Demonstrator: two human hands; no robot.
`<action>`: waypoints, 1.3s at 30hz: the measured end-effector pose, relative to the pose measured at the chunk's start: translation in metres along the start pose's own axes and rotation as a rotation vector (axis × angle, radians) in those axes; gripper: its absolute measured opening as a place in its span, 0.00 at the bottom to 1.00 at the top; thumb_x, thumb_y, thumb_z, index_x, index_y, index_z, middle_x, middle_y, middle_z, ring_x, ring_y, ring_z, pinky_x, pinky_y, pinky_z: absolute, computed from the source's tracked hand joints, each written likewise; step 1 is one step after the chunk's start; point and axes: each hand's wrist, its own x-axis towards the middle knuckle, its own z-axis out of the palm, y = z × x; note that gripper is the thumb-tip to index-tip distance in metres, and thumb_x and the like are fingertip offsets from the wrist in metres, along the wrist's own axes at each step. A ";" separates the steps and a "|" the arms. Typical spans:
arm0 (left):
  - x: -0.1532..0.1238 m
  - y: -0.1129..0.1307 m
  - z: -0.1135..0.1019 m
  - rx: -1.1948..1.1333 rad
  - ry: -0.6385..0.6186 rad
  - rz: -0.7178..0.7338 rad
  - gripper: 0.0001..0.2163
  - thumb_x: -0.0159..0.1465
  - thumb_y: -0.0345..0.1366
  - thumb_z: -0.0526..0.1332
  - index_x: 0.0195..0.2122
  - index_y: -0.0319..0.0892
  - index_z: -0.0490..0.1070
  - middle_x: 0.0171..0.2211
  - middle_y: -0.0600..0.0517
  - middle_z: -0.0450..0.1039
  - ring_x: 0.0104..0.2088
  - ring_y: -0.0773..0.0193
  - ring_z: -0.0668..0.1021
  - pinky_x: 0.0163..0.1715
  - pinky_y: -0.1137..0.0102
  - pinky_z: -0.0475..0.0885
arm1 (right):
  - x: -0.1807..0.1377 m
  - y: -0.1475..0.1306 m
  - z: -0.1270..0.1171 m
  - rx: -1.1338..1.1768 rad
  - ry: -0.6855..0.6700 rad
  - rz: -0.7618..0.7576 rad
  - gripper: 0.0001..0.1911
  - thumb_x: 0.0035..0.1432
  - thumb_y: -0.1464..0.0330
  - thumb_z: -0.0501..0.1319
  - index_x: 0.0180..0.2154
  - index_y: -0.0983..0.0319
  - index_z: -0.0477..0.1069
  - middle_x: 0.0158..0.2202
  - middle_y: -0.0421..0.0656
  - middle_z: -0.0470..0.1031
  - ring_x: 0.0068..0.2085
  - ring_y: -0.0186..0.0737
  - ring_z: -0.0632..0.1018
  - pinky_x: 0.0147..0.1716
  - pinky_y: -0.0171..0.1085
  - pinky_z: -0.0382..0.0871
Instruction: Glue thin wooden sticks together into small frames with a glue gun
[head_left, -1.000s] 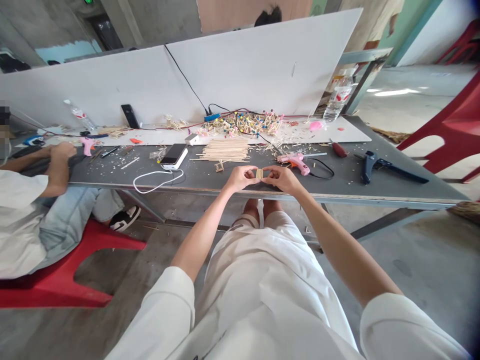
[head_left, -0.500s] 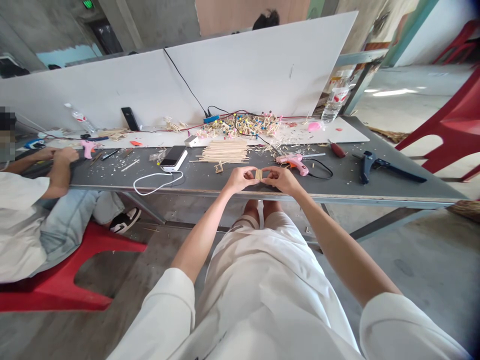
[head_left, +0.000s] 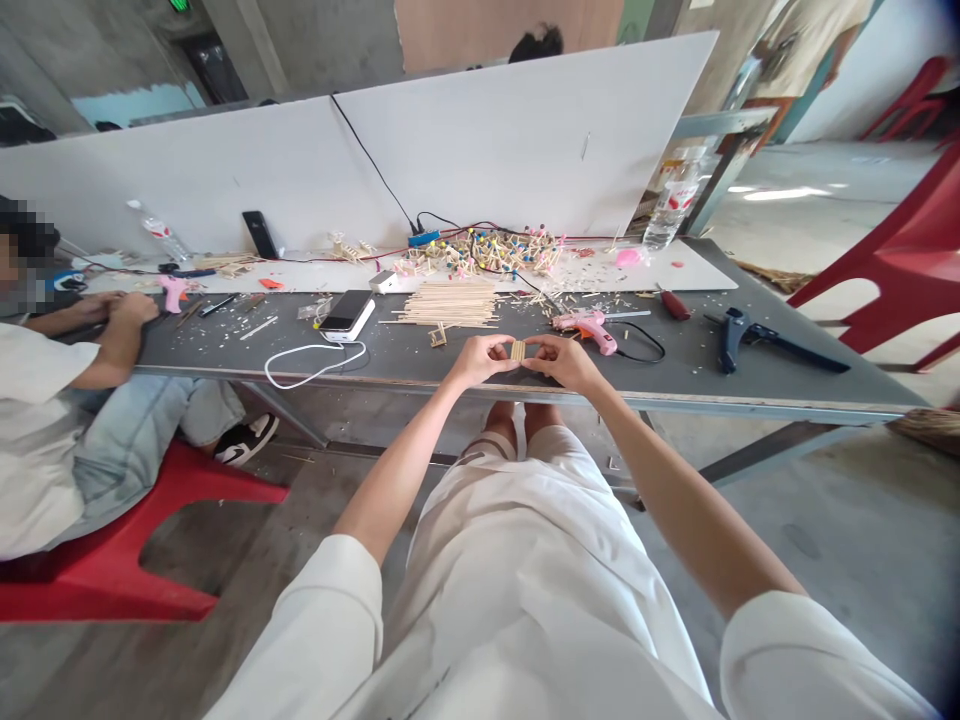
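My left hand (head_left: 481,358) and my right hand (head_left: 561,360) meet over the front edge of the grey table (head_left: 675,370). Between their pinched fingertips they hold a small flat panel of short wooden sticks (head_left: 517,349). Both hands are closed on it, left on its left side and right on its right. Just beyond the hands lies a pile of long wooden sticks (head_left: 448,301), and a pink glue gun (head_left: 589,327) lies to the right of them.
A phone on a white power bank (head_left: 347,313) with a white cable lies left of the sticks. A dark blue glue gun (head_left: 739,329) lies at the right. Small stick models (head_left: 487,250) heap at the back. Another person's hands (head_left: 120,305) rest at the table's left end. Red chairs stand on both sides.
Both hands hold the same stick panel in the same place. The view has shifted slightly; the person at the left has leaned in a little.
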 end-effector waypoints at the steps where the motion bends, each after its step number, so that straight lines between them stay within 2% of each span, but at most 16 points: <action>1: 0.000 0.000 0.000 -0.006 -0.002 0.002 0.29 0.54 0.44 0.72 0.54 0.33 0.77 0.27 0.55 0.72 0.26 0.70 0.69 0.30 0.72 0.64 | 0.000 -0.001 0.000 -0.004 0.001 -0.001 0.32 0.48 0.51 0.74 0.49 0.64 0.76 0.24 0.37 0.72 0.26 0.35 0.69 0.26 0.37 0.61; 15: 0.000 0.002 0.000 0.014 -0.005 -0.007 0.28 0.54 0.45 0.72 0.53 0.34 0.78 0.26 0.56 0.70 0.26 0.70 0.68 0.29 0.73 0.63 | -0.001 0.000 -0.001 -0.018 0.009 -0.012 0.33 0.48 0.51 0.74 0.50 0.66 0.77 0.24 0.38 0.72 0.25 0.36 0.69 0.27 0.37 0.64; 23: 0.000 0.000 0.001 0.035 0.074 0.003 0.28 0.55 0.49 0.72 0.53 0.36 0.78 0.27 0.54 0.73 0.25 0.70 0.68 0.29 0.72 0.63 | -0.005 -0.010 -0.003 0.039 0.020 -0.026 0.34 0.52 0.49 0.72 0.53 0.64 0.76 0.25 0.39 0.73 0.24 0.35 0.70 0.25 0.36 0.64; 39: -0.002 0.004 0.001 0.067 0.064 0.018 0.27 0.56 0.49 0.71 0.52 0.35 0.79 0.27 0.53 0.73 0.26 0.68 0.70 0.30 0.72 0.64 | -0.003 -0.007 -0.001 -0.030 0.028 -0.022 0.32 0.52 0.49 0.71 0.50 0.64 0.77 0.25 0.40 0.74 0.25 0.37 0.72 0.27 0.38 0.66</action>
